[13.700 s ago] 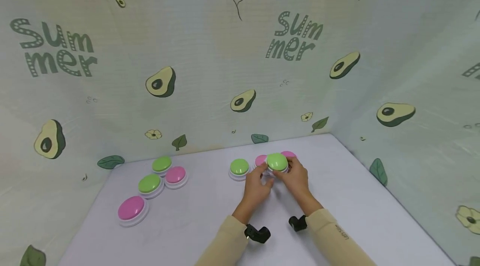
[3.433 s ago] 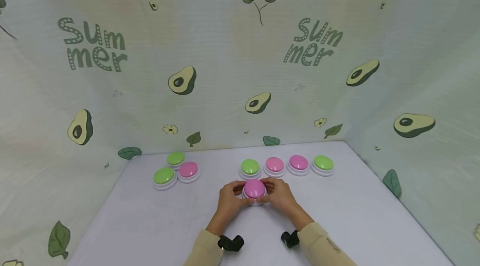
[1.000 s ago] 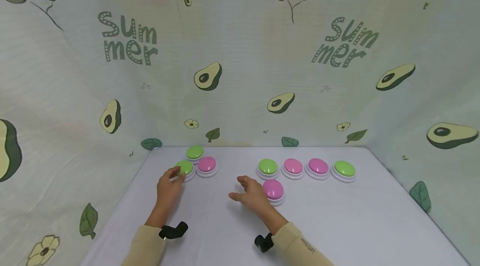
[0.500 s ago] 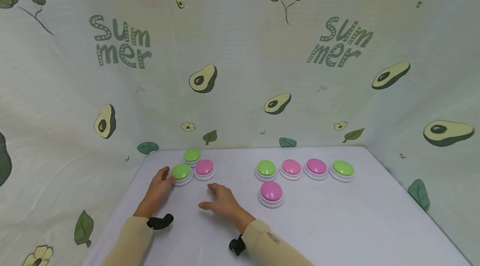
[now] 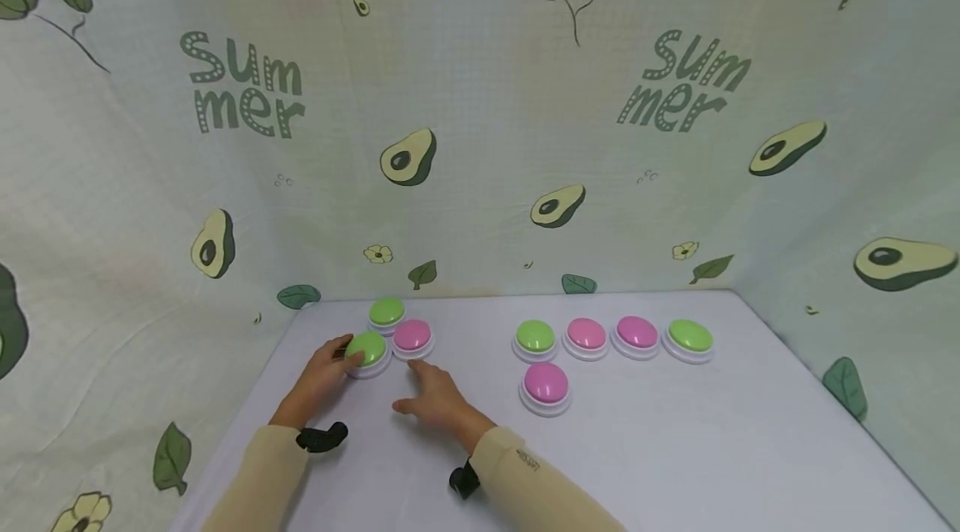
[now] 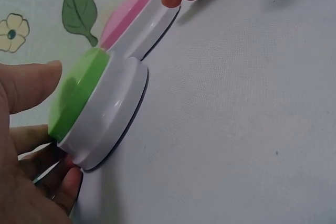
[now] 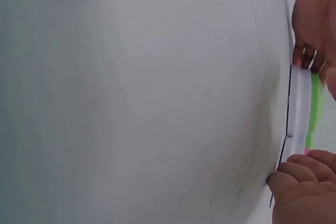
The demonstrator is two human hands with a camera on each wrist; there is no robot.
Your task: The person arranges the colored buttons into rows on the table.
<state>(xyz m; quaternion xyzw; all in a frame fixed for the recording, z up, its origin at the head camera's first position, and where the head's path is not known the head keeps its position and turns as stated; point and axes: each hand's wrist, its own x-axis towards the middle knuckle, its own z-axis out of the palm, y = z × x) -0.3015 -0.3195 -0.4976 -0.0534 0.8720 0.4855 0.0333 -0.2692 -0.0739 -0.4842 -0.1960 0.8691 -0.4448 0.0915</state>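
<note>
In the head view my left hand (image 5: pixel 321 376) is at the left side of a green dome push button (image 5: pixel 367 346) with a white round base. The left wrist view shows its fingers (image 6: pixel 37 158) against the button's far edge, while the thumb stands apart beside the green cap (image 6: pixel 79 95). My right hand (image 5: pixel 437 400) is spread, its index fingertip right at the front of a pink push button (image 5: pixel 412 334); its palm holds nothing. Behind these two sits another green push button (image 5: pixel 386 311). In the right wrist view, the right hand (image 7: pixel 307 187) partly covers the pink button.
On the right half of the white table (image 5: pixel 675 449), a row holds a green button (image 5: pixel 535 335), two pink buttons (image 5: pixel 586 333) (image 5: pixel 637 331) and a green button (image 5: pixel 690 335). One more pink button (image 5: pixel 546 383) sits in front. A printed cloth (image 5: pixel 480 98) hangs behind.
Over the last second the right hand has moved left from the front pink button to the left cluster. The left hand has stayed by the green button, which has shifted slightly nearer. Earlier, both hands held buttons at the right.
</note>
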